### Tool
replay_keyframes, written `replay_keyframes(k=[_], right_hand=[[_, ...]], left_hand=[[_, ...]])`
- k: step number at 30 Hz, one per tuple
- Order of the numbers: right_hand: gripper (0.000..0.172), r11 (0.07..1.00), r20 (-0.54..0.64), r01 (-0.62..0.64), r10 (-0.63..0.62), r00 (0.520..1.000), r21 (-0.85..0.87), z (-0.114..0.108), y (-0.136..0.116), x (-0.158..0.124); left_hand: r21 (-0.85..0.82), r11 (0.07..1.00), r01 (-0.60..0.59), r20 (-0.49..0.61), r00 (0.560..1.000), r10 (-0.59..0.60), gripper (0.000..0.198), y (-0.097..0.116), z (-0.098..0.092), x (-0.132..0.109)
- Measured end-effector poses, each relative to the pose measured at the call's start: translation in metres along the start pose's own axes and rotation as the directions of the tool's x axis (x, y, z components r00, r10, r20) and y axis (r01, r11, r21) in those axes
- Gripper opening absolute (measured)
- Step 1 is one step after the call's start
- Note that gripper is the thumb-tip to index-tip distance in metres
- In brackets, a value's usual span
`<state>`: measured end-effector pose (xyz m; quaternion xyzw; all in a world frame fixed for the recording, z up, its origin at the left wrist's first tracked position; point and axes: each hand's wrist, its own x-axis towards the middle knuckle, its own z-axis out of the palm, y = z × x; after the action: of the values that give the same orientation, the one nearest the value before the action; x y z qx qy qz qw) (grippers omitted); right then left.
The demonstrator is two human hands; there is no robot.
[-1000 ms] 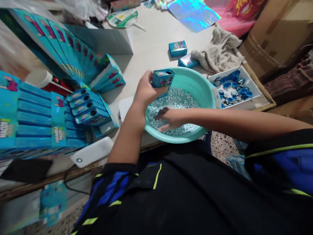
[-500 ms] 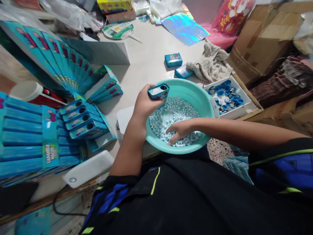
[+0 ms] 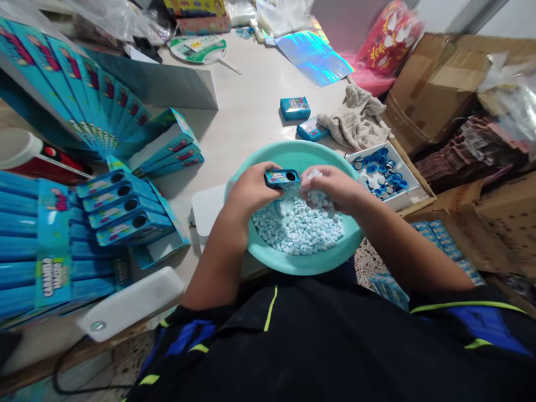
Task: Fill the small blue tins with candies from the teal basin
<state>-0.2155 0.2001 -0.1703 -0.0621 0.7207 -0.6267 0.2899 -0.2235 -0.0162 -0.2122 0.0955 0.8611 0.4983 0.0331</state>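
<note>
A teal plastic basin (image 3: 293, 265) sits at the table's front edge, with many small pale-blue candies (image 3: 307, 231) spread over its floor. Over the basin's left part, my left hand (image 3: 254, 190) is wrapped round a small blue candy tin (image 3: 281, 177) whose round dark opening faces me. My right hand (image 3: 333, 190), slightly blurred, is closed on a heap of candies just right of the tin. Some of them show between and below its fingers. A small gap separates the right fingers from the tin.
A white tray (image 3: 408, 190) of blue and silver caps stands right of the basin. Two tins (image 3: 295, 108) and a rag (image 3: 355, 120) lie behind it. On the left are open-topped tins (image 3: 129, 220), stacked blue cartons (image 3: 54, 245) and a white device (image 3: 134, 304).
My right hand has risen from the basin's floor with a handful of candies and come beside the tin. My left hand has lowered the tin slightly toward the basin's middle.
</note>
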Motion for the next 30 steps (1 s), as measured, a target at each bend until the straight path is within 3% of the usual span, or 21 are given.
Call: replay_keyframes(k=[4, 9, 13, 24, 30], right_hand=[[0.034, 0.963, -0.303, 0.237, -0.189, 0.934, 0.131, 0.004, -0.004, 0.017], [0.038, 0.916, -0.426, 0.386, -0.307, 0.851, 0.11, 0.013, 0.01, 0.038], [0.043, 0.912, -0.457, 0.41, -0.355, 0.816, 0.024, 0.015, 0.021, 0.043], [0.043, 0.917, -0.484, 0.394, -0.315, 0.816, 0.068, 0.025, 0.014, 0.033], [0.055, 0.909, -0.428, 0.416, -0.362, 0.828, 0.037, 0.023, 0.016, 0.031]], left_hand=[[0.016, 1.0, -0.022, 0.064, 0.998, 0.021, 0.043, 0.002, 0.001, -0.005], [-0.003, 0.992, -0.129, 0.122, 0.984, 0.128, 0.038, 0.011, 0.002, -0.014], [0.041, 0.978, -0.203, 0.163, 0.967, 0.194, 0.04, 0.013, 0.004, -0.014], [0.124, 0.956, -0.266, 0.207, 0.949, 0.237, 0.041, 0.016, 0.005, -0.014], [0.094, 0.964, -0.25, 0.176, 0.957, 0.231, 0.041, 0.019, 0.005, -0.014]])
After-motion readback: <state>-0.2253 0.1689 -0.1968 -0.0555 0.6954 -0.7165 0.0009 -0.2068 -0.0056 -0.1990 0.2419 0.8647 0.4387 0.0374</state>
